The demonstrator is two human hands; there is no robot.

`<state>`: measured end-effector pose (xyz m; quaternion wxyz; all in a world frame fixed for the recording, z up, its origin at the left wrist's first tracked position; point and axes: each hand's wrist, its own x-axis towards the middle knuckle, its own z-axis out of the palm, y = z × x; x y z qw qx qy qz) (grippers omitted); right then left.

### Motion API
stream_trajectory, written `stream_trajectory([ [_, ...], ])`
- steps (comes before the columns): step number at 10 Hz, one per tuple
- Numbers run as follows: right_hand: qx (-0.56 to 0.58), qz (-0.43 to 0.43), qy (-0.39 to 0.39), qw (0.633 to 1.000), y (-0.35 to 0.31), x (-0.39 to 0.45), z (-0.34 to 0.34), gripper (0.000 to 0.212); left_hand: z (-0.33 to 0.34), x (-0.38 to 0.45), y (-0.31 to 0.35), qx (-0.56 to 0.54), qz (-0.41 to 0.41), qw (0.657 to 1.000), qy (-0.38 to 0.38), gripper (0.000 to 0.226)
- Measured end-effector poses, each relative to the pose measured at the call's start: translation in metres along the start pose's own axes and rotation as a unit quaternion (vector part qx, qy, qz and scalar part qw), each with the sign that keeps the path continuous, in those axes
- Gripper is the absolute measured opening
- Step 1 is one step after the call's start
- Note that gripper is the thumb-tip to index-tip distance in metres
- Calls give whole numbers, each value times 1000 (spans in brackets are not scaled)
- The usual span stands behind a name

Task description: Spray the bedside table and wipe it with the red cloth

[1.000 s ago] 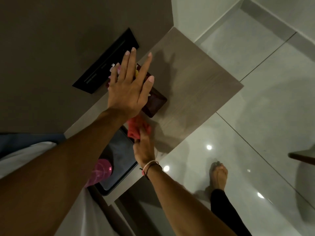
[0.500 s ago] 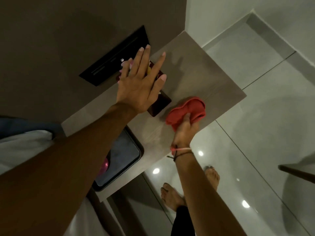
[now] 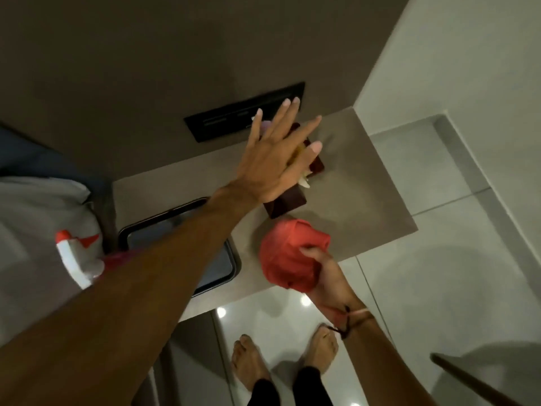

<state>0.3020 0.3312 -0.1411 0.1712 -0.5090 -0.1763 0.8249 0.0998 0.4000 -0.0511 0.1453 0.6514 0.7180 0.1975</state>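
The bedside table point(image 3: 366, 183) has a pale wood-grain top set against a dark wall. My right hand point(image 3: 325, 271) grips the bunched red cloth point(image 3: 289, 253), which presses on the table's front part near the edge. My left hand point(image 3: 272, 159) is stretched out with fingers spread, hovering flat over a dark brown box point(image 3: 288, 202) with flowers on it at the back of the table; whether it touches them I cannot tell. A spray bottle point(image 3: 76, 259) with a white and red trigger head lies at the left on the bed, half hidden by my left forearm.
A dark rectangular tray point(image 3: 216, 259) sits on the table's left part under my forearm. A black switch panel point(image 3: 234, 115) is on the wall behind. Glossy floor tiles point(image 3: 439, 288) and my bare feet point(image 3: 251, 364) lie below. A dark furniture edge point(image 3: 468, 379) juts in at lower right.
My right hand swept the red cloth from beside the tray out toward the table's front right, then back toward the front middle. My left hand stayed spread over the box.
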Motion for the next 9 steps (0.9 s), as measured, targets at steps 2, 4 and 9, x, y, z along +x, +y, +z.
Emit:
stream_trajectory([
  [2, -17, -1, -34, 999, -3, -5, 4, 45, -1, -101, -17, -299, -306, 887, 172, 37],
  [4, -173, 16, -62, 983, 17, 37, 80, 32, 29, -188, -46, -606, -536, 583, 77, 51],
  [9, -497, -32, -161, 852, 15, 51, 130, 69, 32, -201, -63, -242, -559, 793, -23, 66],
])
